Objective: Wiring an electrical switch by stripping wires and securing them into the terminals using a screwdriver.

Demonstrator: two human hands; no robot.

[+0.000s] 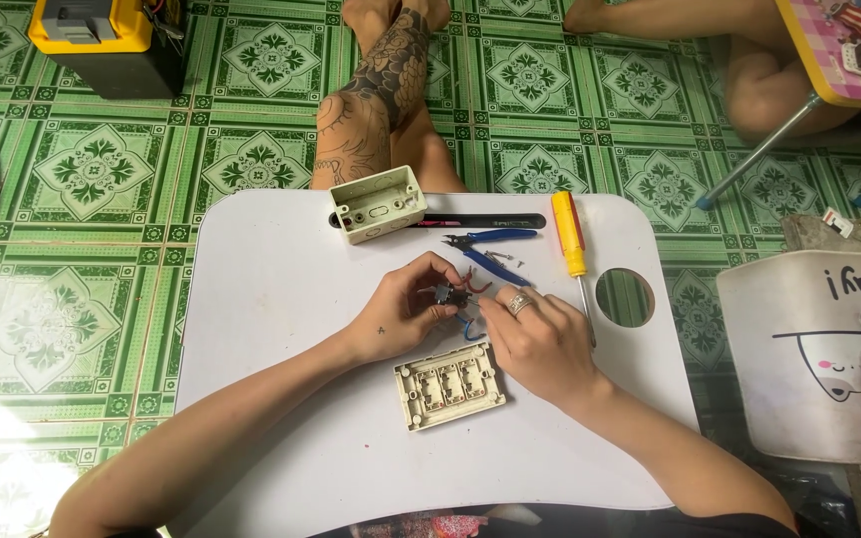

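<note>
Dark switch module (443, 295) with unclear long axis is pinched by left hand (403, 311) and right hand (540, 339) fingers.

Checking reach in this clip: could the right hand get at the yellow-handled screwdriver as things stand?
Probably yes. The screwdriver lies bare on the white table just beyond the right hand, nothing between them; but that hand's fingers are busy on the small wired part.

Both hands meet over the white table (281, 299): the left hand (406, 309) pinches a small dark switch part (444, 295), and the right hand (540, 339) touches its wires (472, 286). A cream switch plate (448, 386) lies just near them, blue cutters (485, 244) farther off.
</note>
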